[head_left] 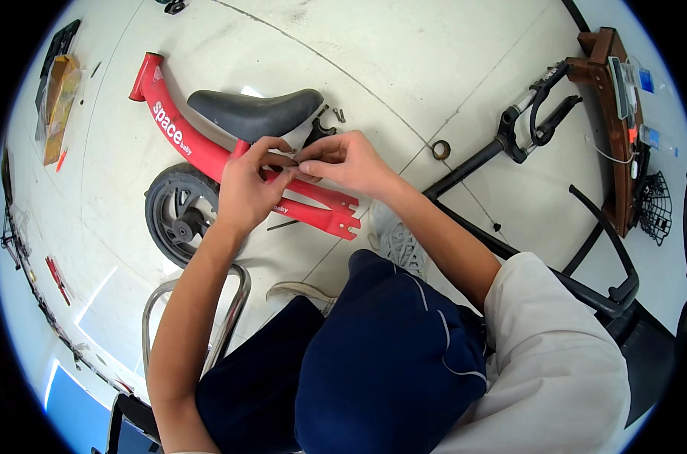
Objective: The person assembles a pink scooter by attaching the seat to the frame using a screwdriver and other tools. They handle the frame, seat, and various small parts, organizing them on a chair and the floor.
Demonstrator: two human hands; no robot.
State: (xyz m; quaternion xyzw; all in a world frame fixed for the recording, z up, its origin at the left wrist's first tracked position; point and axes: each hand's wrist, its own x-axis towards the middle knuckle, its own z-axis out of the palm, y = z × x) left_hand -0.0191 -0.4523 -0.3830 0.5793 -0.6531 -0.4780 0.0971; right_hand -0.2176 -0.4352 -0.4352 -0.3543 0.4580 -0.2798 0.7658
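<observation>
your left hand [246,188] and right hand [345,160] meet above the red balance-bike frame [196,147], which lies flat on the pale floor [404,53]. the fingers of both hands are curled in, thumbs and forefingers pinched toward each other where the hands touch. a small pale part [292,160] shows between the fingertips; it is too small to tell what it is, or which hand carries its weight.

the frame runs from its tube end at upper left down to the forked rear plates [343,216] at lower right, just below your right hand. the black saddle [254,112] sits on the frame directly above your hands. a black wheel [178,213] lies on the floor beside your left wrist, touching or just under the frame. a dark thin rod [283,225] lies on the floor below the frame. small bolts [337,115] lie just beside the saddle's nose.

to the right, well apart, a dark ring [441,150] lies on the floor near a black handlebar and stem assembly [525,129]. a brown wooden piece [619,129] lies at the far right. a chrome tube frame [234,310] stands beside your left forearm. your knees in dark blue trousers [389,363] fill the lower centre, with a pale shoe [395,238] just below the rear plates.
</observation>
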